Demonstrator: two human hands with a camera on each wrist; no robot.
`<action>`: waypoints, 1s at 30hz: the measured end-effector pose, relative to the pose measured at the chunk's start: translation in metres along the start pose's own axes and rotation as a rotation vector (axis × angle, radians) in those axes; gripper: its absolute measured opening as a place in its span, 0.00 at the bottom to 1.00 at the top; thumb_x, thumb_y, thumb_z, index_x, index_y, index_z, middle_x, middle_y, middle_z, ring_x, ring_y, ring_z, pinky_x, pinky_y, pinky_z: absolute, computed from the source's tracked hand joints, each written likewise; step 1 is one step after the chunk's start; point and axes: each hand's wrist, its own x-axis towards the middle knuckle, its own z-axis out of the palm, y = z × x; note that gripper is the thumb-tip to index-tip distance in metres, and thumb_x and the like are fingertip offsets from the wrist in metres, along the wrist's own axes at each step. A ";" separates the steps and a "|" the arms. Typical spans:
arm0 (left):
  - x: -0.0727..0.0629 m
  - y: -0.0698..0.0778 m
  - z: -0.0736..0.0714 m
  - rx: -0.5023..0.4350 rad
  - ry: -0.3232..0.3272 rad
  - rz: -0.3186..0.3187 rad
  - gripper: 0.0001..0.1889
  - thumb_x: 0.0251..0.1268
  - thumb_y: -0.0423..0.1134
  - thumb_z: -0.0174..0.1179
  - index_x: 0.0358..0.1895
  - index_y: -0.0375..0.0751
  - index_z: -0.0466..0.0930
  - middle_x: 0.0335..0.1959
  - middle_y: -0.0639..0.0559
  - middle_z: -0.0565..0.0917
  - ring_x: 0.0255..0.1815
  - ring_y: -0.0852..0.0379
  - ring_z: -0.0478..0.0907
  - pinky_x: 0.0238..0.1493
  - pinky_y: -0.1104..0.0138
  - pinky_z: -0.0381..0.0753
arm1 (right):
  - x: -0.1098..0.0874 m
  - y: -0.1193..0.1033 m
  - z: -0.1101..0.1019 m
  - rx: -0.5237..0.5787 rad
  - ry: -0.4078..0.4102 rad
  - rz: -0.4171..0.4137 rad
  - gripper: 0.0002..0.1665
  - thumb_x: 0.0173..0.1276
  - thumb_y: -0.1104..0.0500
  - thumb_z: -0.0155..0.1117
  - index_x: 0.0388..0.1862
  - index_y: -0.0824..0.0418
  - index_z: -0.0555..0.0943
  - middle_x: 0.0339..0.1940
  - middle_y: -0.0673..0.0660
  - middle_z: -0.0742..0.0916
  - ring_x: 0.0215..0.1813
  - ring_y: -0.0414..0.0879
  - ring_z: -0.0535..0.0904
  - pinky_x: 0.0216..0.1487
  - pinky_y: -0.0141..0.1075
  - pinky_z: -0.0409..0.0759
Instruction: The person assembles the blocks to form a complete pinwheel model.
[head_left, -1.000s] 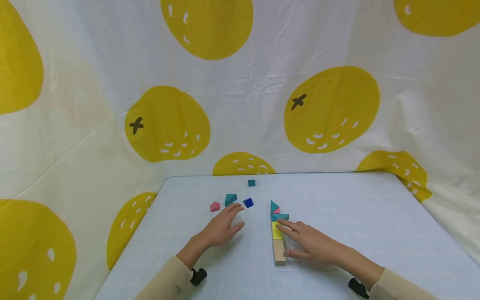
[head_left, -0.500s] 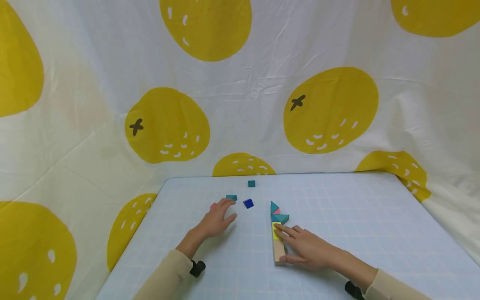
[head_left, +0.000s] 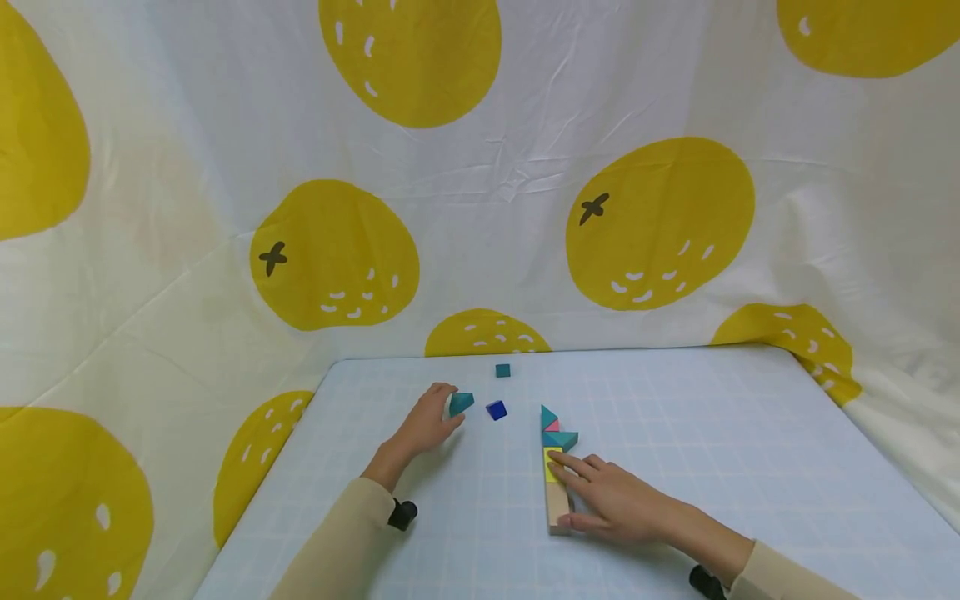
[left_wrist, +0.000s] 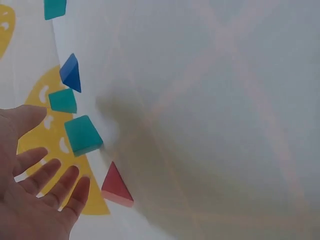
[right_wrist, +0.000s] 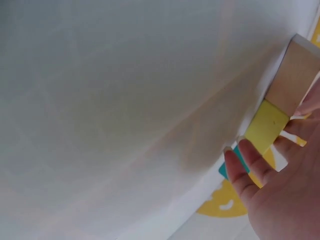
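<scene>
My left hand [head_left: 426,422] reaches forward with thumb and fingers apart beside a teal block [head_left: 461,404]. In the left wrist view a red triangular block [left_wrist: 117,186] lies by its fingertips; in the head view that block is hidden. A blue block [head_left: 497,410] lies right of the teal one. My right hand [head_left: 618,502] lies along a row of blocks, its extended fingers over the yellow block [head_left: 552,473] and its thumb by the near end of the plain wooden block [head_left: 557,508]. Farther along the row are a teal block [head_left: 568,439], a pink piece [head_left: 552,426] and a teal triangle [head_left: 548,415].
A small dark teal block [head_left: 503,370] lies near the far edge of the table [head_left: 712,400]. Behind the table hangs a white curtain [head_left: 517,225] printed with large yellow fruit.
My left hand has moved left and forward from near the blue block to the teal one, covering the red block. My right hand has shifted slightly left and nearer along the row.
</scene>
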 end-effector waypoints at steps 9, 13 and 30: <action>0.014 -0.003 0.016 0.068 0.058 -0.017 0.30 0.69 0.44 0.68 0.71 0.41 0.72 0.72 0.42 0.70 0.70 0.44 0.69 0.71 0.50 0.71 | 0.001 0.002 0.002 0.019 -0.009 0.013 0.50 0.74 0.25 0.45 0.82 0.55 0.61 0.84 0.51 0.62 0.69 0.49 0.70 0.64 0.52 0.76; 0.017 0.002 0.022 0.132 0.077 0.005 0.30 0.68 0.45 0.69 0.70 0.42 0.73 0.71 0.43 0.71 0.68 0.45 0.70 0.69 0.52 0.74 | 0.001 0.003 0.003 0.017 -0.021 0.025 0.50 0.74 0.24 0.43 0.83 0.54 0.60 0.84 0.49 0.61 0.70 0.48 0.70 0.65 0.52 0.76; 0.030 0.020 0.031 0.151 0.066 0.107 0.25 0.66 0.41 0.71 0.65 0.40 0.78 0.63 0.46 0.77 0.64 0.47 0.72 0.68 0.54 0.75 | 0.000 0.004 0.003 0.023 -0.013 0.012 0.49 0.75 0.26 0.45 0.82 0.54 0.61 0.84 0.51 0.62 0.70 0.50 0.70 0.64 0.53 0.76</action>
